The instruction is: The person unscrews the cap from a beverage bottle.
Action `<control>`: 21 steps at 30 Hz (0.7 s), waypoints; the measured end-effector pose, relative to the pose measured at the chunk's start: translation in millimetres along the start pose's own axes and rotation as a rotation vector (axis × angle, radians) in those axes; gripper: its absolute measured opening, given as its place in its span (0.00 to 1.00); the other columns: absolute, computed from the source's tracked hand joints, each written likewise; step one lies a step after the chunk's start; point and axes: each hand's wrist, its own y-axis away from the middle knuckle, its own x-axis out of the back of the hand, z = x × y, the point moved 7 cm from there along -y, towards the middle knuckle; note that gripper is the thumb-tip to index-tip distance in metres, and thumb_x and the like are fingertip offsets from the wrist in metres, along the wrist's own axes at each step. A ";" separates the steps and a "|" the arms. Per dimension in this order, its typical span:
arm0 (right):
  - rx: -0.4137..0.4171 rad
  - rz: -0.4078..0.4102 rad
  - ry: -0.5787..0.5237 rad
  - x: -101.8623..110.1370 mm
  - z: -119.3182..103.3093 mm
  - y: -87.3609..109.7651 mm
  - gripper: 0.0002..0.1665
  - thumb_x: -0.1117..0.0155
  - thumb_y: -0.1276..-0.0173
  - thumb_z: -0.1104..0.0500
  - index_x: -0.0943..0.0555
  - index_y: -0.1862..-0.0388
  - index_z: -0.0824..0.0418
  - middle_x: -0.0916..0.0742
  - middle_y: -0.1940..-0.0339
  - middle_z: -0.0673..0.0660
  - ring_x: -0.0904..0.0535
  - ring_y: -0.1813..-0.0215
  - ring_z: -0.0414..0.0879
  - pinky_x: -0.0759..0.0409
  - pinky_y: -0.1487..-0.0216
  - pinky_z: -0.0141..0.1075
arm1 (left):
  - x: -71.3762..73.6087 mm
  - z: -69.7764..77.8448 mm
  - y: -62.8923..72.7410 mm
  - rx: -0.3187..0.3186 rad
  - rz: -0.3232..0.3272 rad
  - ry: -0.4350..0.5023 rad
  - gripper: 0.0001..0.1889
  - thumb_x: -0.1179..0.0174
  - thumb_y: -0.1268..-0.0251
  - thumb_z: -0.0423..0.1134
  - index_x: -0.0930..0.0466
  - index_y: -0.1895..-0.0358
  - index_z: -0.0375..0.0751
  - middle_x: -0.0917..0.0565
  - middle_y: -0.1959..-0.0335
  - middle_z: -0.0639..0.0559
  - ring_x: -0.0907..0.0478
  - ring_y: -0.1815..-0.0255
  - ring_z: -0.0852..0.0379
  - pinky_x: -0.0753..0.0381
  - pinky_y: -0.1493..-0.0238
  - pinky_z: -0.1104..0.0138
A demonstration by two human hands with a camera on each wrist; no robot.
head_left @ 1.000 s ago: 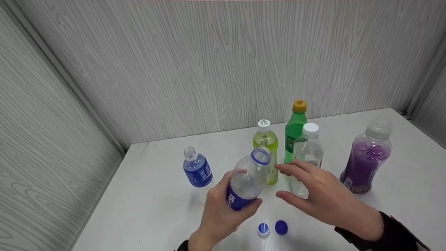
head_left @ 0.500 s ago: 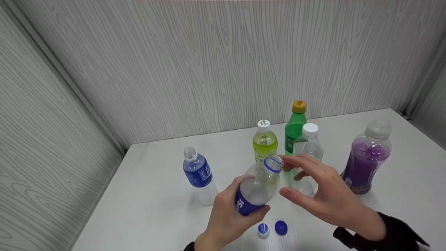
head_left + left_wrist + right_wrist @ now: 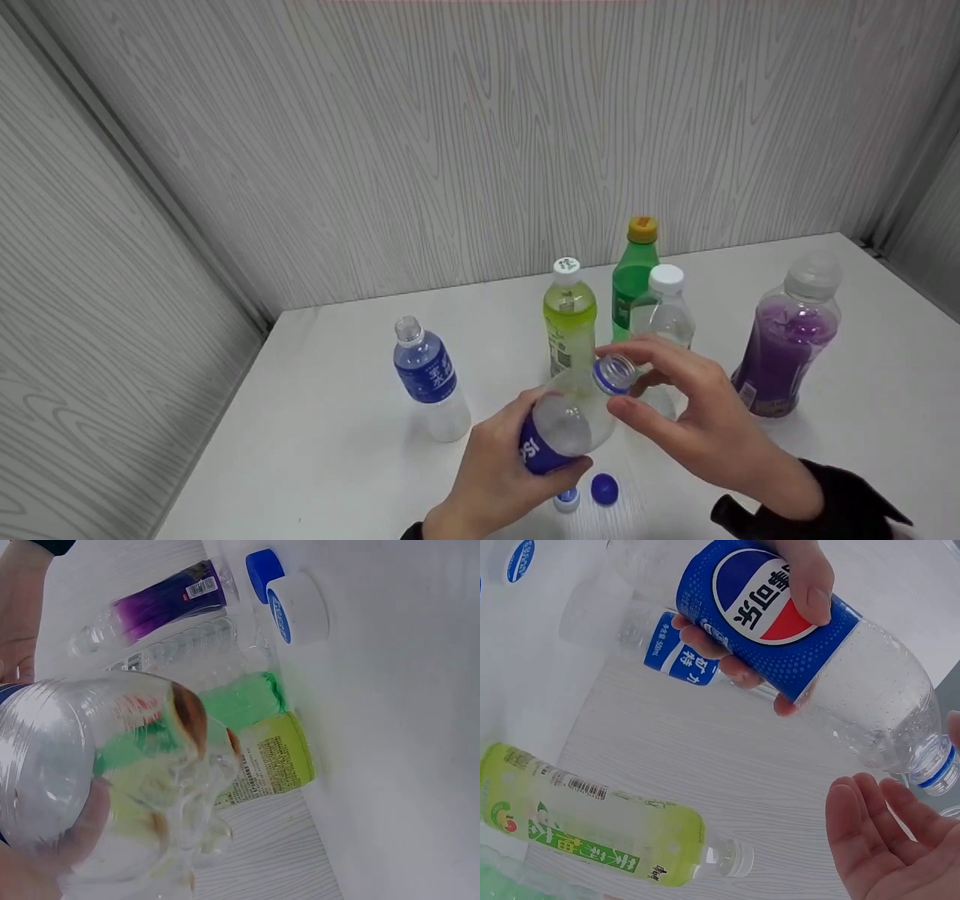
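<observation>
My left hand (image 3: 499,461) grips a clear Pepsi bottle (image 3: 574,424) around its blue label. The bottle is uncapped and tilted, with its mouth toward my right hand (image 3: 697,420). In the right wrist view the label (image 3: 765,611) shows between thumb and fingers, and a blue ring circles the bare neck. My right hand's fingers are spread about the neck without a grip; a small gap shows in the right wrist view. A dark blue cap (image 3: 604,489) and a white cap with a blue top (image 3: 567,501) lie on the table below.
An uncapped water bottle (image 3: 427,371) with a blue label stands left. Behind the hands are a yellow-green tea bottle (image 3: 570,315), a green bottle (image 3: 634,285) with orange cap and a clear white-capped bottle (image 3: 667,315). A purple-filled bottle (image 3: 787,345) stands right. Grained panels (image 3: 480,150) enclose the table.
My left hand has carried the Pepsi bottle rightward and slightly down, tilting it further right. My right hand's fingers have come from beside the neck to around it.
</observation>
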 end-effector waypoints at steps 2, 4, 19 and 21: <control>0.006 0.009 -0.014 0.2 -0.9 -0.2 0.28 0.29 0.36 0.73 0.15 0.39 0.53 0.11 0.46 0.44 0.15 0.46 0.32 0.12 0.56 0.29 | -1.2 -0.6 0.0 0.011 -0.013 0.001 0.36 0.23 0.40 0.56 0.26 0.32 0.49 0.13 0.38 0.53 0.13 0.39 0.55 0.12 0.37 0.60; 0.007 0.014 -0.020 0.0 -1.6 -0.4 0.27 0.28 0.37 0.73 0.15 0.40 0.54 0.11 0.47 0.43 0.15 0.47 0.32 0.12 0.56 0.28 | -2.7 -1.1 -0.4 0.029 -0.030 0.006 0.37 0.24 0.40 0.56 0.27 0.31 0.51 0.13 0.37 0.52 0.13 0.38 0.55 0.12 0.37 0.60; -0.028 0.040 0.034 -11.5 -15.6 -22.9 0.21 0.25 0.35 0.66 0.14 0.44 0.54 0.10 0.50 0.46 0.16 0.49 0.33 0.12 0.53 0.29 | 5.0 -3.4 -6.5 0.042 0.136 0.022 0.38 0.22 0.43 0.54 0.29 0.32 0.47 0.14 0.38 0.52 0.14 0.40 0.55 0.14 0.35 0.54; -0.030 0.026 0.034 -15.3 -15.9 -30.3 0.19 0.25 0.34 0.65 0.14 0.44 0.55 0.11 0.50 0.46 0.16 0.48 0.33 0.11 0.53 0.30 | 8.4 -3.6 -8.3 0.027 0.177 0.004 0.38 0.21 0.43 0.52 0.28 0.32 0.46 0.14 0.38 0.51 0.14 0.41 0.55 0.13 0.36 0.54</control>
